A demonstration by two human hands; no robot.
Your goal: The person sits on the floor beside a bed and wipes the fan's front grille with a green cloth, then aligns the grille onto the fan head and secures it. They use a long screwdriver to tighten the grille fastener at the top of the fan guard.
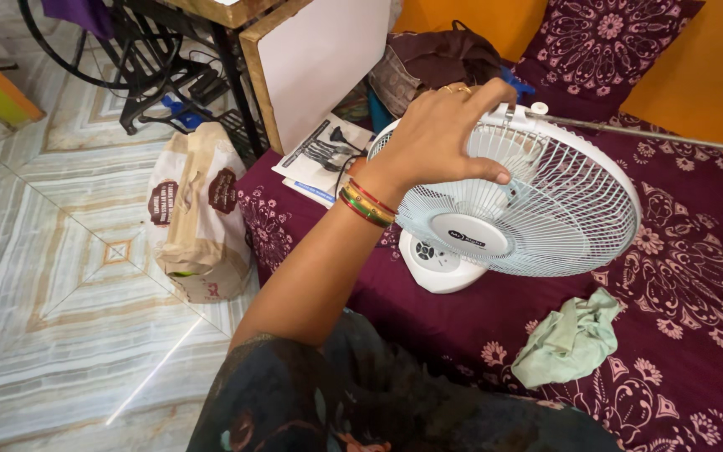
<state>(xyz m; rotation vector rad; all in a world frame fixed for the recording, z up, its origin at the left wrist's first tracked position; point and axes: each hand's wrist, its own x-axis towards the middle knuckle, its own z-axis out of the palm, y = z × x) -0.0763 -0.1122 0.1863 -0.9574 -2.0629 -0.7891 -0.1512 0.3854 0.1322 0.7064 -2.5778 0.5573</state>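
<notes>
The left hand [441,134] rests on the top edge of a white table fan [529,205], fingers draped over the rim of its wire grille and the thumb pressed against the front bars, so the hand grips the guard. Bangles in red, green and gold circle the wrist. The fan stands on a maroon bedspread [696,276] with a pale flower pattern, its grille tilted up toward the camera; a round white hub badge with a dark oval label sits at the centre of the grille, and the white base below shows a dark dial. The right hand is out of view. A thin metal rod [654,134] runs from the fan's top toward the right edge. A crumpled pale green cloth [571,339] lies on the bedspread near the fan's lower right. Behind the fan lies a white printed leaflet [320,151] with dark pictures. On the tiled floor [60,293], leaning beside the bed, stands a tan paper sack [198,213] bearing two brown oval labels
</notes>
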